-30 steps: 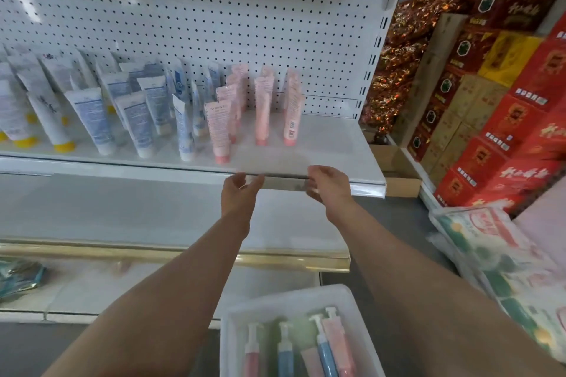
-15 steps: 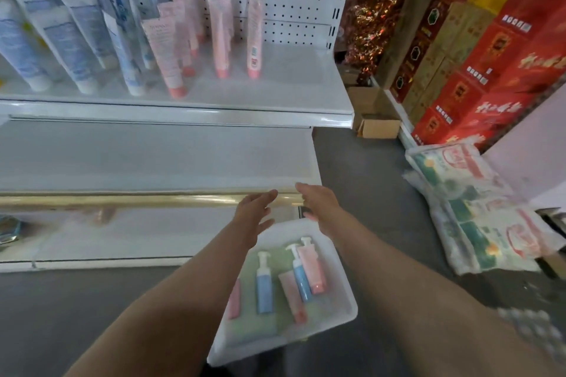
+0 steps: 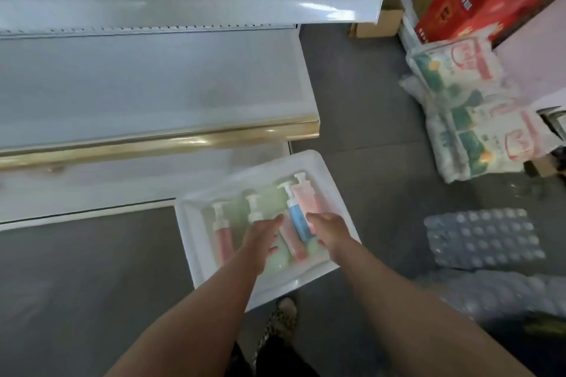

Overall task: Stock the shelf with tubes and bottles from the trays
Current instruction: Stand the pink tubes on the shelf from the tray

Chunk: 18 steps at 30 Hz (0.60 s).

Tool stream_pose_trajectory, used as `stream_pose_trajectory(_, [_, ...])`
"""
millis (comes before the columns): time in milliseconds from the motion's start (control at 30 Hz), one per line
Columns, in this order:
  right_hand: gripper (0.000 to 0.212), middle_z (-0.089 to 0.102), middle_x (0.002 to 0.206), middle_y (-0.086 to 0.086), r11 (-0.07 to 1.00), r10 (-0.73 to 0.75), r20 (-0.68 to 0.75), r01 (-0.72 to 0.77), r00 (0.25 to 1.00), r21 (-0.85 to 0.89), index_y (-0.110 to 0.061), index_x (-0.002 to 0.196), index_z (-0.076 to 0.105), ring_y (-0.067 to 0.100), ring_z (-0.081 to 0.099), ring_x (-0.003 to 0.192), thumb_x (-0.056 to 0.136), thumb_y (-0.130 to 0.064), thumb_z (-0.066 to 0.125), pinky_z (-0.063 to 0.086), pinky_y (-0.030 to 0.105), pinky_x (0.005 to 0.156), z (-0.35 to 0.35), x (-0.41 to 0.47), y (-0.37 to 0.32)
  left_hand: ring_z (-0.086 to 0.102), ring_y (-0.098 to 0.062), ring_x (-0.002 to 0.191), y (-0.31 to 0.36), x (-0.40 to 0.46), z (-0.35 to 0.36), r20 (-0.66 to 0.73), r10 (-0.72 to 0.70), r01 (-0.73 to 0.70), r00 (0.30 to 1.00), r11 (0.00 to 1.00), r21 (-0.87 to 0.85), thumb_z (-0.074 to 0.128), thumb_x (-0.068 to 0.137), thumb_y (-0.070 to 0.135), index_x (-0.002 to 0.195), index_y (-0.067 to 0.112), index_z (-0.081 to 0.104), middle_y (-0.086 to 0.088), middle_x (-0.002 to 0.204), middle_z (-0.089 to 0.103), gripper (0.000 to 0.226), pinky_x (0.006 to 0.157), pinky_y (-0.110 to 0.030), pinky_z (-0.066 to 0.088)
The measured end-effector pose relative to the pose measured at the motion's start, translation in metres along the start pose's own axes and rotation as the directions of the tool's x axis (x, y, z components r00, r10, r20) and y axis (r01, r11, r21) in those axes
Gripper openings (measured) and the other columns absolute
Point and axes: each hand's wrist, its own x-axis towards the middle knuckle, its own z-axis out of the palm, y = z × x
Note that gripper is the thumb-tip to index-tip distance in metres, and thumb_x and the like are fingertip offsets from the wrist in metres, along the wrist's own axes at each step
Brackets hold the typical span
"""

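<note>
Both hands reach down over a white tray that sits on the grey floor, just in front of the lowest shelf. The left hand has its fingers straight and spread, and it holds nothing. The right hand is also relaxed and empty, just beside a blue pump bottle. In the tray lie also a red pump bottle, a pink pump bottle and a pink tube. The picture is blurred, so I cannot tell if the fingertips touch the bottles.
</note>
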Motion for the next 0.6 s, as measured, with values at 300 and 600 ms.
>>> stream_pose_trajectory(300, [0.045,0.059,0.117,-0.013,0.997,-0.071,-0.152,0.068,0.986,-0.025,-0.029,0.128,0.058,0.012,0.059,0.107,0.087,-0.042,0.071,0.044,0.027,0.087,0.025,0.072,0.038,0.059,-0.02,0.104,-0.052,0.079,0.019,-0.039,-0.123,0.128,0.992,0.977,0.171,0.059,0.094,0.051,0.126,0.018,0.056,0.001,0.109,0.059,0.046,0.09,-0.04,0.053])
stream_pose_trajectory(600, [0.054,0.064,0.111,-0.004,0.991,0.006,-0.276,0.032,0.961,0.13,-0.027,0.122,0.063,0.009,0.063,0.09,0.074,-0.042,0.083,0.047,0.018,0.069,0.043,0.116,0.061,0.069,-0.026,0.092,-0.083,0.123,0.049,-0.105,-0.075,0.085,0.992,0.992,0.093,0.056,0.095,0.052,0.122,0.012,0.062,-0.009,0.11,0.071,0.049,0.069,-0.026,0.051])
